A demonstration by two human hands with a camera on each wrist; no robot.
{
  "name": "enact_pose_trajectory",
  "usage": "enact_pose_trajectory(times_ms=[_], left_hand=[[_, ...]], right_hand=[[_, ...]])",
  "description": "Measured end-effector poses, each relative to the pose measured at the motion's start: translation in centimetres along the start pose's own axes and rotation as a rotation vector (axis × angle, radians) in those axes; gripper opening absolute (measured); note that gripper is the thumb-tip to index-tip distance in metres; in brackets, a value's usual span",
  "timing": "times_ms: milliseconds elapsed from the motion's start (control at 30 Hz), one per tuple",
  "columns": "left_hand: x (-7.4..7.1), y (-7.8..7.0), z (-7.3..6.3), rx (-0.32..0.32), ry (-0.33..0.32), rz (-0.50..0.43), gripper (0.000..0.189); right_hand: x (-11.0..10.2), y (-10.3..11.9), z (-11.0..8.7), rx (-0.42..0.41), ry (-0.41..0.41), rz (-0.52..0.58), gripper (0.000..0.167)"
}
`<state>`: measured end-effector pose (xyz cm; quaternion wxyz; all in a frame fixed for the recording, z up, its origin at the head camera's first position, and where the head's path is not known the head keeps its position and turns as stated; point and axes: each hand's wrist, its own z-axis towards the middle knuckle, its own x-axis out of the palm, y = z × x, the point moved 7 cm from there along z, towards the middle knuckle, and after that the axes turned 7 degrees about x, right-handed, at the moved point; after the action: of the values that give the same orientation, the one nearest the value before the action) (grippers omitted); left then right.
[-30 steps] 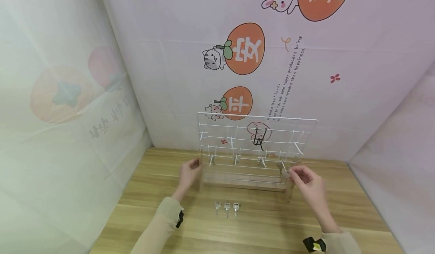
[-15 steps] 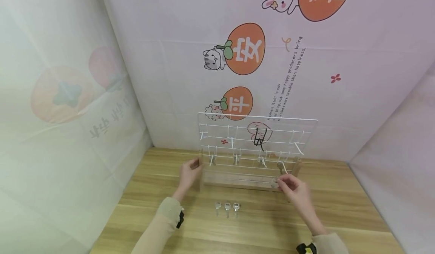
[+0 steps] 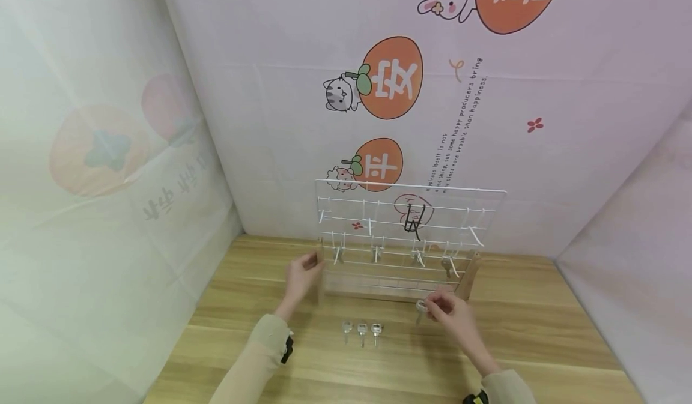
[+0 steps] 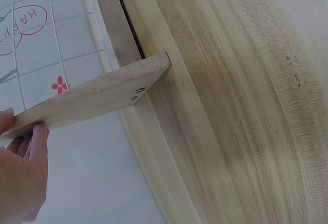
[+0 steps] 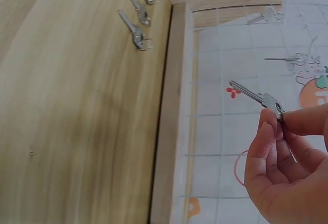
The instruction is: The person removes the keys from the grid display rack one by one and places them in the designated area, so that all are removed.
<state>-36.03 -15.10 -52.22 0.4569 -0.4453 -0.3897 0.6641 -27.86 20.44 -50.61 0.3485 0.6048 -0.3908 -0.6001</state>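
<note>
Wooden table | right grip pinches key at head end | left grip holds rack

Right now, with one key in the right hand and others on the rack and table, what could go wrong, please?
The right hand pinches the held key only at its head, so it might slip and drop.
The left hand grips the wooden side of the rack; a sudden pull could shift it and shake the hanging keys loose.
Three keys lie close together on the table; a brushing sleeve might scatter them.
</note>
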Motion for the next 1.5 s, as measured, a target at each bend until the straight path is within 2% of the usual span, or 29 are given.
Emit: enact_pose_trajectory(times_ms=[267, 533, 733, 1133, 1500], left_hand=[[-0.1, -0.1, -0.1, -0.003, -0.006, -0.006, 0.038], [-0.1, -0.1, -0.2, 0.003, 0.006, 0.039, 0.039], [-0.2, -0.2, -0.2, -0.006, 0.003, 0.027, 0.039], [-0.2, -0.3, -0.2, -0.01, 0.005, 0.032, 0.038], [-0.1, -0.5, -0.2, -0.006, 0.004, 0.038, 0.037]], right_hand=[[1.6, -1.9, 0.7, 0.048, 0.017, -0.082, 0.005], [3.1, -3.3, 1.0, 0.067, 0.048, -0.132, 0.004], [3.9, -4.1, 1.0, 0.076, 0.062, -0.165, 0.003], [5.8, -5.4, 1.1, 0.079, 0.13, -0.151, 0.008], [7.2, -5.5, 1.3, 0.047, 0.198, -0.105, 0.011]])
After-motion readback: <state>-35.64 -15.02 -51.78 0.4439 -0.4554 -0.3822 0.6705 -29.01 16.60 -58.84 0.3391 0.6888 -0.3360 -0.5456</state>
